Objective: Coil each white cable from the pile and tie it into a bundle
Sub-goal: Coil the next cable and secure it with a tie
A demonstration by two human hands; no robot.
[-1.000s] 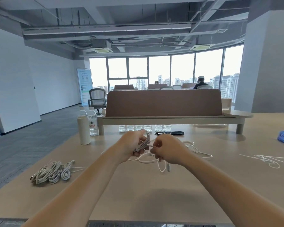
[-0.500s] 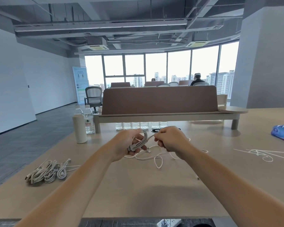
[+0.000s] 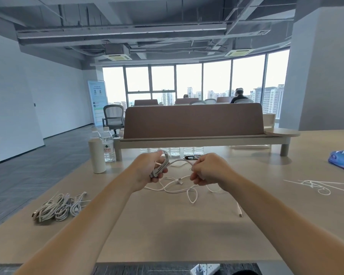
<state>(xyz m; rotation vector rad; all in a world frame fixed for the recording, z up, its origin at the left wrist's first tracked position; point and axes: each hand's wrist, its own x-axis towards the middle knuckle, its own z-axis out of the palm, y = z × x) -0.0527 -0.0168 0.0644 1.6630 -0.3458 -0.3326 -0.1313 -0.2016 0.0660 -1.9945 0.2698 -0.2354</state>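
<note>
Holds part-wound coil (image 3: 160, 167) of white cable in left hand (image 3: 145, 171), fingers curled tight round loops, above table (image 3: 167, 235) centre. Pinches free strand (image 3: 180, 160) in right hand (image 3: 211, 169) at 3 o'clock of coil, fingers curled on it. Trails slack tail (image 3: 177, 188) on table at 6 o'clock. Looks light, limp, smooth, springy: likely unwinds if loosed. Best gripped across all loops mid-coil. Has finished bundles (image 3: 58, 207) at 8 o'clock, thin white ties (image 3: 316, 185) at 3 o'clock.
</note>
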